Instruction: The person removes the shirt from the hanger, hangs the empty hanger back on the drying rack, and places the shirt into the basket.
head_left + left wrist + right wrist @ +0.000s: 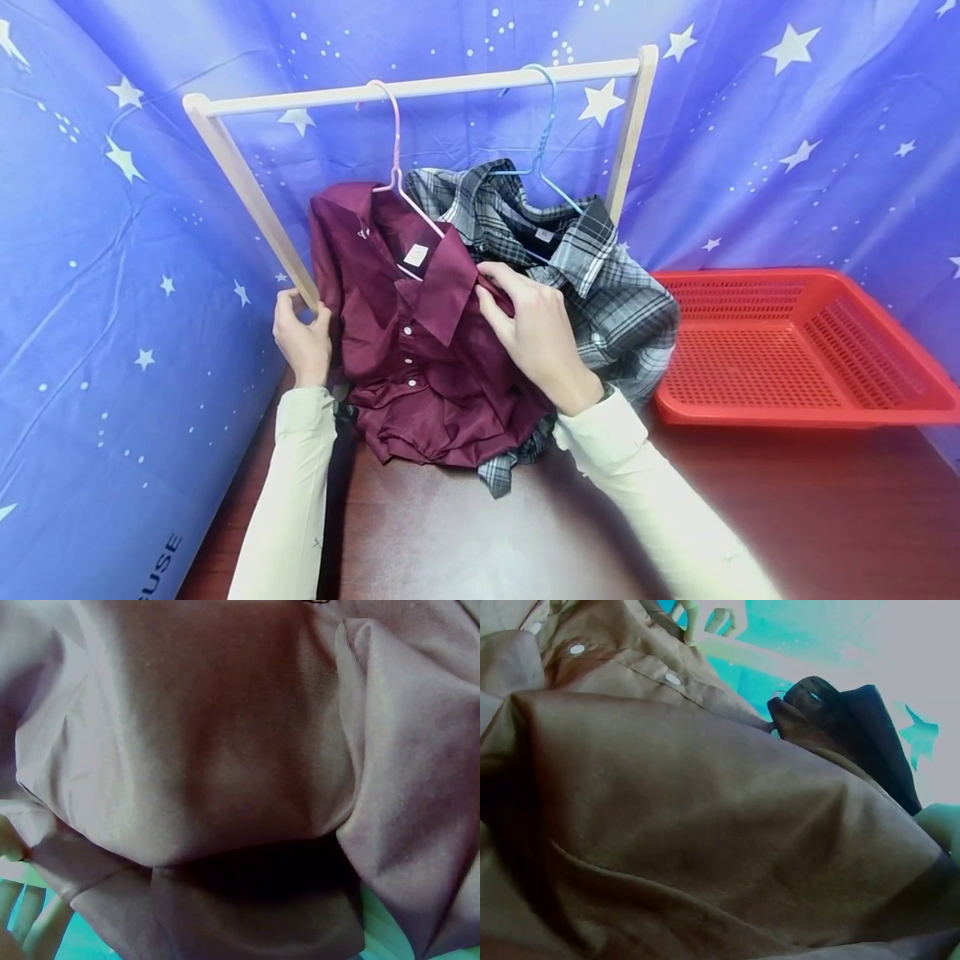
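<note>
A maroon button-up shirt (390, 308) hangs on a pink hanger (396, 133) from a small wooden clothes rack (450, 85). My right hand (542, 337) pinches the shirt's shoulder beside the collar, between thumb and fingers. With thumb and fingers, my left hand (303, 337) holds the lower part of the rack's left post (251, 196). Behind and to the right, a grey plaid shirt (622, 308) hangs on a blue hanger (551, 125). Maroon cloth (247, 750) fills most of the left wrist view. In the right wrist view, white buttons (673, 678) run along the shirt front.
A red plastic basket (810, 417) stands right of the rack on the brown table (442, 533). Blue curtains with white stars (795, 100) hang behind and at the left side. A plaid end (497, 475) pokes out under the maroon shirt.
</note>
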### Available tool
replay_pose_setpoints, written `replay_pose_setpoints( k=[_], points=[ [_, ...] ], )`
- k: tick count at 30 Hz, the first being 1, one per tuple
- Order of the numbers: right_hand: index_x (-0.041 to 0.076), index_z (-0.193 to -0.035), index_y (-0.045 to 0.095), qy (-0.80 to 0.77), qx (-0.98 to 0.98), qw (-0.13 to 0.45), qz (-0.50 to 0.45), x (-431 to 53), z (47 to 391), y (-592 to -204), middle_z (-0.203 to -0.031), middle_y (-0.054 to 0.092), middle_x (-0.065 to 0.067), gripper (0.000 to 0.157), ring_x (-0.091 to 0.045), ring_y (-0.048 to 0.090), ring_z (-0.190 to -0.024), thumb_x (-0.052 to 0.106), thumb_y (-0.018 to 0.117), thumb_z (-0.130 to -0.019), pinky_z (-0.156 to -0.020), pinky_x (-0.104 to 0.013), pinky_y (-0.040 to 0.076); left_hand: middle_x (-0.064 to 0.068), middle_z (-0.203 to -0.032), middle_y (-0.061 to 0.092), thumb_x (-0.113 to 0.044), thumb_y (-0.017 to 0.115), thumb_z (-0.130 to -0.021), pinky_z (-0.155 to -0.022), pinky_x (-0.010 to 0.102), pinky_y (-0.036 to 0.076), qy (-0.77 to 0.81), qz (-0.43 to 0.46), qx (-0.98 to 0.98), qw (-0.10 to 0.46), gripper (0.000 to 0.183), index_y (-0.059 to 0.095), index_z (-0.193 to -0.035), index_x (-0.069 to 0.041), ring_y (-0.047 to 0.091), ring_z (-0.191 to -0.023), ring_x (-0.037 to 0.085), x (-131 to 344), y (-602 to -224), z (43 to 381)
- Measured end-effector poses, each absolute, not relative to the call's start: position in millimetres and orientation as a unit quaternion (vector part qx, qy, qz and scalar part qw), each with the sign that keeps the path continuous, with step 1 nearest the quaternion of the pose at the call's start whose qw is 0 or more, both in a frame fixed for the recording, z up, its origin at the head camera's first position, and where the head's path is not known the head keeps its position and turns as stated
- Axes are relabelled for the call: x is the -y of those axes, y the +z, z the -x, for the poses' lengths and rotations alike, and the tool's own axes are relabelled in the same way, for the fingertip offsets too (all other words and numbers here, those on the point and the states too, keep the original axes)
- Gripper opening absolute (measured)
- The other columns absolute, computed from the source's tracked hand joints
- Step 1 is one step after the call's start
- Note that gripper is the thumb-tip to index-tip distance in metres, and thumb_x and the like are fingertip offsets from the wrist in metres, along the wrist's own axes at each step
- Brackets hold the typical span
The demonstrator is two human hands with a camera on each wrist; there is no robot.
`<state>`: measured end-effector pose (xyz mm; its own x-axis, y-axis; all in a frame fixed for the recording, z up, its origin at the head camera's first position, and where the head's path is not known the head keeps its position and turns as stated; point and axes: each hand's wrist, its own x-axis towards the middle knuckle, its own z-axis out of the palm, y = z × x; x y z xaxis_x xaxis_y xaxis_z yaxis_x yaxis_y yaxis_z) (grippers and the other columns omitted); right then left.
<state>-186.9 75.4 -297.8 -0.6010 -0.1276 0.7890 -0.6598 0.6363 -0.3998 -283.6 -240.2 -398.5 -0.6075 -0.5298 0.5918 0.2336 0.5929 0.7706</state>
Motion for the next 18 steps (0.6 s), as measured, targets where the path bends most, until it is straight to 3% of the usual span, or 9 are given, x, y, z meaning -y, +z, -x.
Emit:
replay_pose_setpoints(
  k=[12,18],
  points=[
    [0.003,-0.116,0.070,0.324,0.808,0.429,-0.241,-74.1,190.1,-301.0,-0.109,0.074,-0.011,0.026,-0.028,0.073,-0.093,0.011,0.059,-0.094,-0.076,-0.042,0.057,0.019,-0.102,0.069,-0.003,0.070,-0.081,-0.092,0.047,0.043,-0.451,-0.082,0.781,0.423,0.027,0.062,-0.106,-0.001,0.063,-0.096,0.036,244.2,-397.2,282.5],
    [0.001,-0.116,0.070,0.314,0.796,0.449,-0.257,-76.6,191.0,-295.8,-0.103,0.075,-0.012,0.026,-0.028,0.073,-0.087,0.009,0.058,-0.095,-0.073,-0.042,0.057,0.021,-0.101,0.069,-0.002,0.070,-0.082,-0.093,0.049,0.041,-0.456,-0.069,0.781,0.420,0.027,0.062,-0.107,0.001,0.063,-0.093,0.037,246.8,-396.4,282.7]
  ],
)
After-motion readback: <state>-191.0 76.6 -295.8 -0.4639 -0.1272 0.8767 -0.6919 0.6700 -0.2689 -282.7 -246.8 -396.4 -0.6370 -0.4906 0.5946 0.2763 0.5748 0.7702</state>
